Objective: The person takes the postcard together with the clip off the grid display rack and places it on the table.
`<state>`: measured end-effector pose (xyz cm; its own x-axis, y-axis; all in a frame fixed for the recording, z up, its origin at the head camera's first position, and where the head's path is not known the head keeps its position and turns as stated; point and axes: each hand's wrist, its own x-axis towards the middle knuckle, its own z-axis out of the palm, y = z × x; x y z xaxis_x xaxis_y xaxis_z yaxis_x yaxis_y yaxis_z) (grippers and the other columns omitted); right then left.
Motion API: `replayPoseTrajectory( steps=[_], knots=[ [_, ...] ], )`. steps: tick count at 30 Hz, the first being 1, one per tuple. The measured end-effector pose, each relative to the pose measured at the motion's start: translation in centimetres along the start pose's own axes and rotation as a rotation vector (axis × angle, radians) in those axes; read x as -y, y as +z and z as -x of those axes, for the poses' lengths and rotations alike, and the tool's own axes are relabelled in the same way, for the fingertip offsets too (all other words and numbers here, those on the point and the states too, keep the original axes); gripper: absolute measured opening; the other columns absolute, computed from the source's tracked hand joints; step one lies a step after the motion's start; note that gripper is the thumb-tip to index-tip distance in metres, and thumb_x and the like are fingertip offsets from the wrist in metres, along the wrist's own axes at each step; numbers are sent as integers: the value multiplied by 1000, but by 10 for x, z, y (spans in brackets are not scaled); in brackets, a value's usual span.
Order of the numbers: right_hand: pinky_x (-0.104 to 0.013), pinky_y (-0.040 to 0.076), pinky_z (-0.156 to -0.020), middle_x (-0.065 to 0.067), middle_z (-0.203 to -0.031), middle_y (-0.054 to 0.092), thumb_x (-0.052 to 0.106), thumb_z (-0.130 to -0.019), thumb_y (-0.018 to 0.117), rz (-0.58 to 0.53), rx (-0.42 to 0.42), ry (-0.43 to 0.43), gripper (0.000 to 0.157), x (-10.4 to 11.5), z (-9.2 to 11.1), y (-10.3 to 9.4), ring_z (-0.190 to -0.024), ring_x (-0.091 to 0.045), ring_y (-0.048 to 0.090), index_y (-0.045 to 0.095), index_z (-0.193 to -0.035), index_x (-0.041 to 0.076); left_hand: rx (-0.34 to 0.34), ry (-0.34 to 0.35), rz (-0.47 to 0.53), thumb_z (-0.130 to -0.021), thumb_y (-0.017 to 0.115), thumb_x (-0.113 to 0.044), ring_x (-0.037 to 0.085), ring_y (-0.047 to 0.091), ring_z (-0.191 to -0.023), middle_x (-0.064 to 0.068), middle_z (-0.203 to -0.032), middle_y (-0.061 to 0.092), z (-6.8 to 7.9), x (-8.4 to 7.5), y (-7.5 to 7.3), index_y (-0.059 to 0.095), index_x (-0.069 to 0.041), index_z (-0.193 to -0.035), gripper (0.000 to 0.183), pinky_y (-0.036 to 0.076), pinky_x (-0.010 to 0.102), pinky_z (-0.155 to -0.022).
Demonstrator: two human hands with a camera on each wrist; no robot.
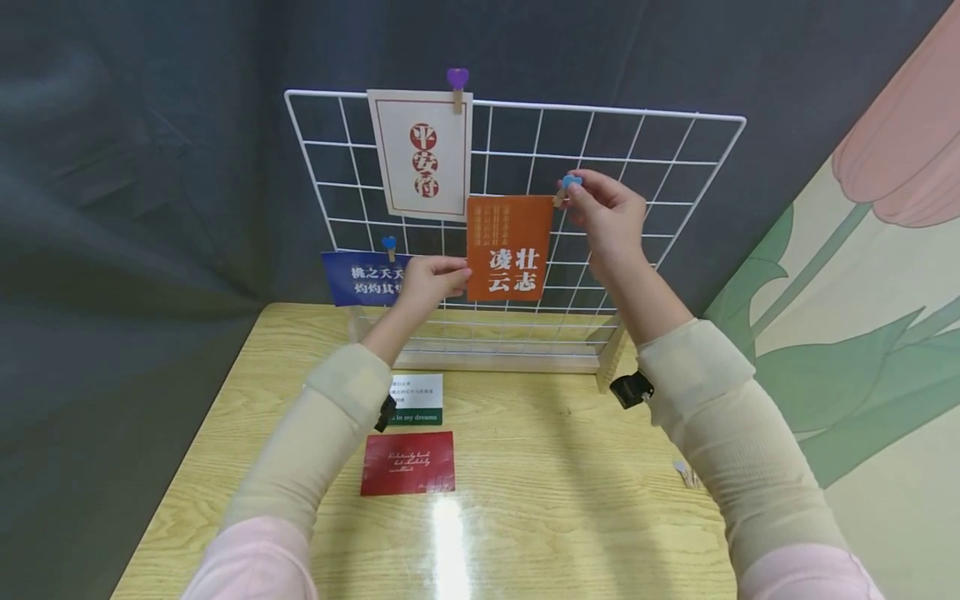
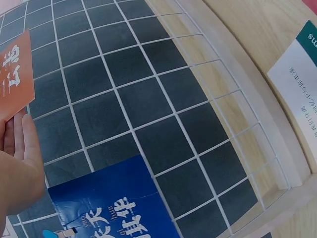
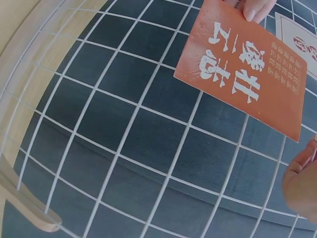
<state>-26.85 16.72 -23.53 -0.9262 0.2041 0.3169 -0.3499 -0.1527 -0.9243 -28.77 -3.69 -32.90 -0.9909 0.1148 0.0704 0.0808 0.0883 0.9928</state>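
Left hand [image 1: 431,283] and right hand [image 1: 611,212] are both closed in a pinch: the left has the left edge of an orange card [image 1: 508,271] between thumb and fingers, and the right holds a blue-heart clip [image 1: 572,181] at that card's upper right corner. Whether the clip already bites the card or a wire, I cannot tell.

Nearest are the pink cuffs [image 1: 251,558] and beige sleeves [image 1: 322,437] of the two outstretched arms, above a wood-grain table [image 1: 555,500]. On it lies a red card [image 1: 408,467] with pale script; just beyond is a white-and-green card [image 1: 422,393], partly hidden by the left arm. Some small clips [image 1: 684,473] lie near the right sleeve.

Farther off, a wooden base [image 1: 495,361] carries an upright white wire grid [image 1: 540,106]. The orange card is upright before its middle. To the left and lower, a blue card [image 1: 360,279] hangs from a second blue-heart clip [image 1: 389,247]; higher up, a purple-heart clip [image 1: 457,83] holds a red-bordered white card [image 1: 420,179] at the top wire.

Behind everything is a dark curtain [image 1: 135,208], with a painted tulip [image 1: 900,167] at right.
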Motion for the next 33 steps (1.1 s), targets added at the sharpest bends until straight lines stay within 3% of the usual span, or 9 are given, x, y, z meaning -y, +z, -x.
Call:
replayPoseTrajectory(
  steps=[6, 12, 20, 27, 33],
  knots=[
    [-24, 42, -57, -5, -78, 63, 2, -80, 60, -38, 17, 13, 9, -8, 6, -7, -69, -16, 57, 67, -85, 5, 0, 0, -19, -79, 61, -3, 22, 61, -77, 17, -94, 61, 4, 8, 1, 61, 5, -99, 21, 51, 24, -65],
    [-23, 44, -56, -3, -77, 64, -1, -79, 60, -57, 25, 25, 11, -19, 13, -12, -67, -15, 57, 67, -85, 5, -4, -16, 37, -78, 61, 0, 19, 61, -70, 20, -92, 61, 7, 21, 3, 61, 8, -98, 21, 51, 26, -65],
    [-23, 44, -57, -3, -74, 64, 2, -79, 61, -23, 28, 40, 12, -38, 22, -22, -66, -14, 57, 65, -91, 0, 35, -30, 64, -80, 61, -3, 17, 60, -66, 17, -87, 62, 13, 42, 2, 61, 7, -99, 21, 52, 29, -66],
    [-21, 46, -55, -2, -70, 62, -2, -79, 60, -16, 1, 63, 11, -58, 28, -27, -62, -12, 58, 66, -87, 2, 32, -28, 52, -80, 60, -2, 15, 59, -65, 18, -86, 62, 21, 55, 2, 61, 7, -99, 21, 52, 29, -65],
    [-19, 46, -54, 0, -67, 62, -2, -79, 59, 29, -4, 58, 19, -71, 34, -29, -61, -11, 58, 59, -96, -10, 40, -52, 84, -80, 59, -1, 13, 59, -63, 18, -88, 62, 26, 67, 4, 60, 9, -99, 21, 52, 30, -64]
  ],
)
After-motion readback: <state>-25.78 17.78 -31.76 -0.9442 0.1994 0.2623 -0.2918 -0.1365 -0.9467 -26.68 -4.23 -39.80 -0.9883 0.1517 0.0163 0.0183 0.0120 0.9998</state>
